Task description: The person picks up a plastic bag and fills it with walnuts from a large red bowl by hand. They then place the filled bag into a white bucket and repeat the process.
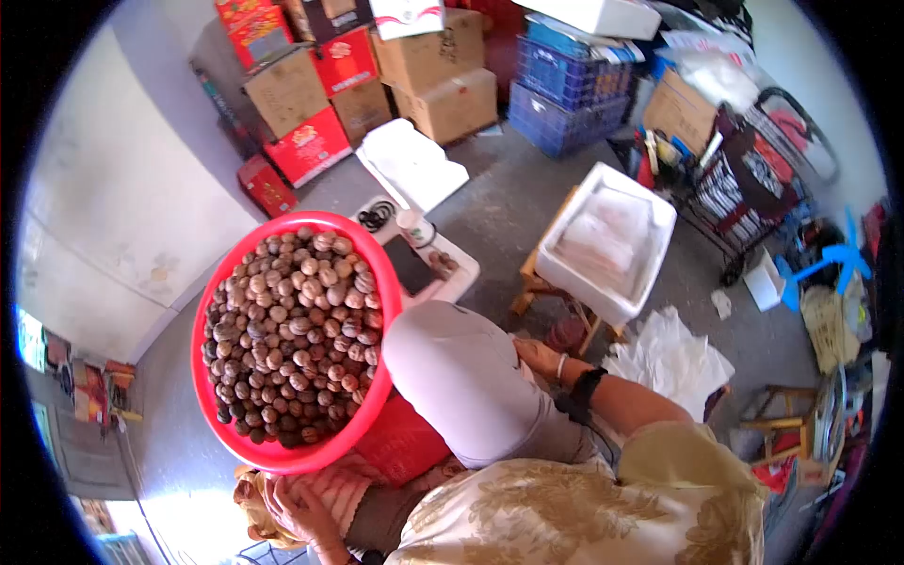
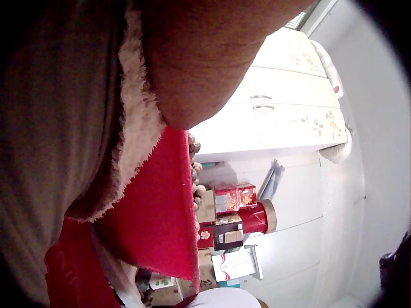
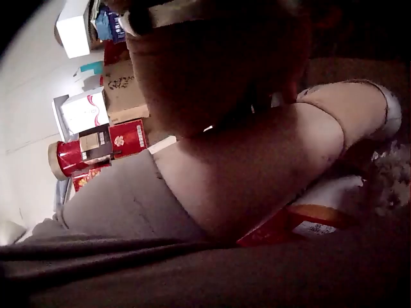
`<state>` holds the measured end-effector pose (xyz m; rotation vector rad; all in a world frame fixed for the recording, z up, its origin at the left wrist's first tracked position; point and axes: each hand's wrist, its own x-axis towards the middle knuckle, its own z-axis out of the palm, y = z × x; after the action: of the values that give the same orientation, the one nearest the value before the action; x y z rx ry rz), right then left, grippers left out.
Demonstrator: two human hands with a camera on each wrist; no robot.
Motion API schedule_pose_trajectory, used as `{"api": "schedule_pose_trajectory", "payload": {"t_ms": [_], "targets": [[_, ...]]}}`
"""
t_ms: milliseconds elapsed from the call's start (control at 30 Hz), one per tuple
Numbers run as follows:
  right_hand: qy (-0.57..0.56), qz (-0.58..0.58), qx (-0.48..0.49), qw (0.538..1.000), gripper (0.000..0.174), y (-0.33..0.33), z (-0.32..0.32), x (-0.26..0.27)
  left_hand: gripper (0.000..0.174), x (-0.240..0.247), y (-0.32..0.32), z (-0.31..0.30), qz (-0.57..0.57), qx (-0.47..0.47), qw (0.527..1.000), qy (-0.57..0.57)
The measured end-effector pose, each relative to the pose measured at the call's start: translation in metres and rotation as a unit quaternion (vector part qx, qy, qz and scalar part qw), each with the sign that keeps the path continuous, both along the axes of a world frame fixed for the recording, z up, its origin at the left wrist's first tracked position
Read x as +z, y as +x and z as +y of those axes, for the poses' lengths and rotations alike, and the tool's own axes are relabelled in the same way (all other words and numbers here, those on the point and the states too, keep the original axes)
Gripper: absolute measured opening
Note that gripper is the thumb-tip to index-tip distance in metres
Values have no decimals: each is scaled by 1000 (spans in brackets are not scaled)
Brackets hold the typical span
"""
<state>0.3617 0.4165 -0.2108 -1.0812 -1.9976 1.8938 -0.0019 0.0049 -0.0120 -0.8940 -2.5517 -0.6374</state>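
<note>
A red basin (image 1: 388,282) heaped with walnuts (image 1: 292,330) stands beside the person's bent knee (image 1: 452,367). Below its near rim, the left hand (image 1: 299,508) rests with relaxed fingers on striped, fleecy-edged cloth (image 1: 334,494), next to a tan bundle (image 1: 250,504). In the left wrist view, the forearm (image 2: 199,64) passes over this fleecy edge (image 2: 138,122) beside the basin's red wall (image 2: 154,212). On the other side, the right hand (image 1: 539,359) lies against the lower leg, its fingers mostly hidden behind it. The right wrist view is dark and does not show those fingers.
A white foam box (image 1: 650,250) sits on a wooden stool (image 1: 527,292), near crumpled white plastic (image 1: 669,363). Beyond the basin are a white scale-like tray (image 1: 457,282) and a foam lid (image 1: 410,165). Cartons (image 1: 443,104) and blue crates (image 1: 565,118) stack at the back.
</note>
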Motion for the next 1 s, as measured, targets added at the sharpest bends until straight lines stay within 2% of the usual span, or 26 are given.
{"api": "schedule_pose_trajectory", "payload": {"t_ms": [33,167,233,267,333,367,433,567,667,733,767,800,833,900,933,967,1000], "targets": [[175,-17,66,982,39,5,-4,2,33,0,1,0,-3,-13,1000,-9],[177,43,14,983,47,11,-13,17,32,5,1,1,5,-14,999,-28],[144,21,-61,987,38,5,-24,38,31,3,2,1,18,-7,999,-30],[143,21,-65,987,38,4,-26,42,31,1,1,0,18,-10,999,-32],[56,-24,-161,985,25,1,-28,47,31,-6,-6,-5,25,-4,999,-38],[56,-24,-163,985,25,1,-25,47,31,-8,-8,-7,26,-6,999,-39],[33,-21,-183,982,22,3,-25,48,41,-12,-10,-12,-4,-23,999,-31],[0,-58,-213,975,21,1,-22,29,40,-6,-4,-4,-26,-11,999,-19],[56,-100,-198,974,22,9,-17,24,34,-1,0,0,1,-20,999,-33],[78,51,-200,975,21,22,-10,9,33,3,5,3,19,-24,999,-41],[78,49,-200,975,21,23,-5,21,33,1,4,2,17,-24,999,-41],[-114,148,-262,947,22,26,0,35,33,-1,1,1,30,-32,998,-36],[-300,240,-313,869,24,28,3,63,33,-3,-2,-1,42,-42,998,-32],[-287,245,-323,868,30,25,2,131,34,-14,-9,-9,23,-35,999,-18],[-309,264,-331,851,30,23,5,154,37,-21,-15,-15,7,-34,999,-27],[-331,282,-338,835,30,24,10,166,41,-24,-18,-19,-9,-33,999,-35],[-311,302,-292,852,28,27,17,171,43,-28,-22,-21,-30,-22,999,-33]]}}
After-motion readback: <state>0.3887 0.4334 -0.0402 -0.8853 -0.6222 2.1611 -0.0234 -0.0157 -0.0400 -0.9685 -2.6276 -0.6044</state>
